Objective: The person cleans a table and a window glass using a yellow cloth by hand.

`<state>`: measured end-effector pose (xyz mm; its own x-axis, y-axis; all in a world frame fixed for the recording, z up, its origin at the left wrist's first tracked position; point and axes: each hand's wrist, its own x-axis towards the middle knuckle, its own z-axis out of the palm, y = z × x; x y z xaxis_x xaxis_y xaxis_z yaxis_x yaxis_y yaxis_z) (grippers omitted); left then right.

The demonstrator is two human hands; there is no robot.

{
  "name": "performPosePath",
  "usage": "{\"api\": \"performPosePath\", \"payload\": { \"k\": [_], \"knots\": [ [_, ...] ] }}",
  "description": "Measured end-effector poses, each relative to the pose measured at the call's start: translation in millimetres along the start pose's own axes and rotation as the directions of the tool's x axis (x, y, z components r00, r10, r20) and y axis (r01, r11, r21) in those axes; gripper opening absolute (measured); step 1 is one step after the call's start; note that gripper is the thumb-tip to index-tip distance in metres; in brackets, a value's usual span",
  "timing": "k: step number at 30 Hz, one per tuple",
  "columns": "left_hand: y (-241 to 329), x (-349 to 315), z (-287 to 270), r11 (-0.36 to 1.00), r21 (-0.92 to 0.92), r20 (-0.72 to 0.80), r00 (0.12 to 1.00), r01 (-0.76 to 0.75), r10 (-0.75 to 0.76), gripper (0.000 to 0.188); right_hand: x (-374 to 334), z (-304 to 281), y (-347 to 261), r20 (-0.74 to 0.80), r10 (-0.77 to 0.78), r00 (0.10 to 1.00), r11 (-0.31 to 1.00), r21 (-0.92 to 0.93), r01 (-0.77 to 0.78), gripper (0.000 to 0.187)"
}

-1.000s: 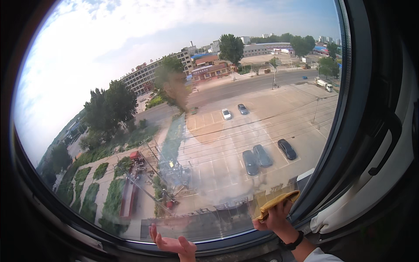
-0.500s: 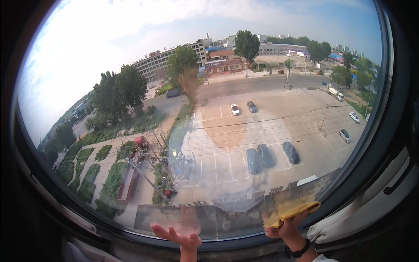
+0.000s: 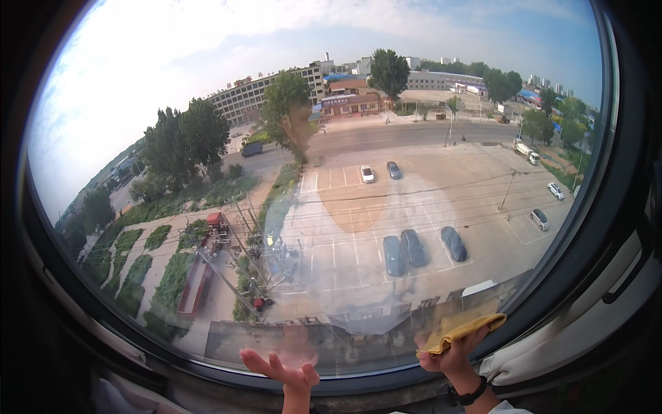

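A yellow cloth [image 3: 460,330] is gripped in the right hand [image 3: 449,356] and pressed flat to the lower right of the window pane [image 3: 345,207], close to the dark frame [image 3: 586,262]. It is folded, soft and crumpled. The left hand [image 3: 286,369] is held open, fingers spread, touching the glass at the bottom edge. Wide clear glass is seen above both hands.
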<state>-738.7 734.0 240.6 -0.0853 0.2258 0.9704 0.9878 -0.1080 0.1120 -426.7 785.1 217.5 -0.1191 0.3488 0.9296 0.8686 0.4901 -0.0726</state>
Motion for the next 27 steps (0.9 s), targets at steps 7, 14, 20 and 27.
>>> {"api": "performPosePath", "payload": {
  "k": [7,14,20,27],
  "knots": [
    [4.4,0.5,0.0,1.000,0.005,0.001,1.000,-0.009,0.009,0.071,-7.5,-0.1,5.6,-0.008,0.013,1.000,1.000,0.003,-0.013,0.058],
    [9.1,1.3,-0.5,1.000,0.027,0.021,1.000,-0.007,0.006,0.070,-2.7,-3.5,7.0,0.006,0.026,1.000,0.999,-0.029,-0.026,0.060],
    [10.4,0.1,3.9,0.999,0.037,0.022,1.000,-0.016,0.016,0.071,-5.8,-0.7,14.4,-0.001,0.000,1.000,0.999,-0.042,0.000,0.062],
    [13.9,-11.9,19.6,0.997,0.074,0.020,1.000,-0.020,0.019,0.071,-3.9,5.6,23.8,0.021,0.023,1.000,0.998,-0.056,-0.022,0.065]
  ]
}}
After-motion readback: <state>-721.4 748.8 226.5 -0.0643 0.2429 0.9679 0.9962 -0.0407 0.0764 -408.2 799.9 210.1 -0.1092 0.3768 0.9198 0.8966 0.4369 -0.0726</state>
